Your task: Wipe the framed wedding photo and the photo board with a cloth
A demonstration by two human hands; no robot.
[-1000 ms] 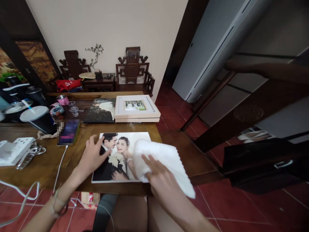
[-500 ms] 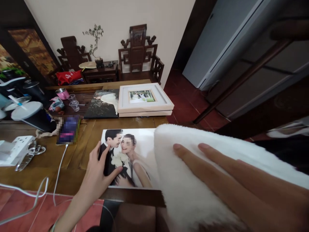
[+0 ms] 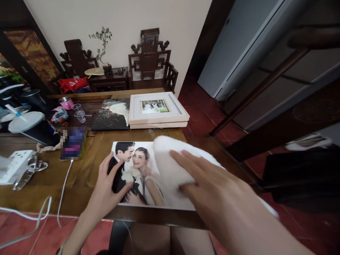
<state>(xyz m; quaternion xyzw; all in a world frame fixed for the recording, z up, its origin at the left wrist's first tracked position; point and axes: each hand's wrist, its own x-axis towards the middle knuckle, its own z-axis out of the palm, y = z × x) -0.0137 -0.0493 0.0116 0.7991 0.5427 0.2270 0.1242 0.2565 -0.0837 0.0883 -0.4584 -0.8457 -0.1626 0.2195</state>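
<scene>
A wedding photo print (image 3: 151,193) of a couple with white flowers lies flat at the near edge of the wooden table. With fingers spread, my left hand (image 3: 106,186) rests on the print's left side and touches its edge. My right hand (image 3: 209,184) holds a fluffy white cloth (image 3: 167,166) against the right part of the print, its thumb bent in toward the fingers. The cloth and hand hide the print's right end.
Beyond the print lie white picture frames (image 3: 135,117), stacked, and a dark photo panel (image 3: 108,118). To the left are a phone (image 3: 74,141) on a white cable, a power strip (image 3: 18,166), a clear plastic clip-like object (image 3: 32,170) and a lidded cup (image 3: 32,127).
My right hand and the white cloth have moved left and away from the camera over the print. My left hand stays in place on the print.
</scene>
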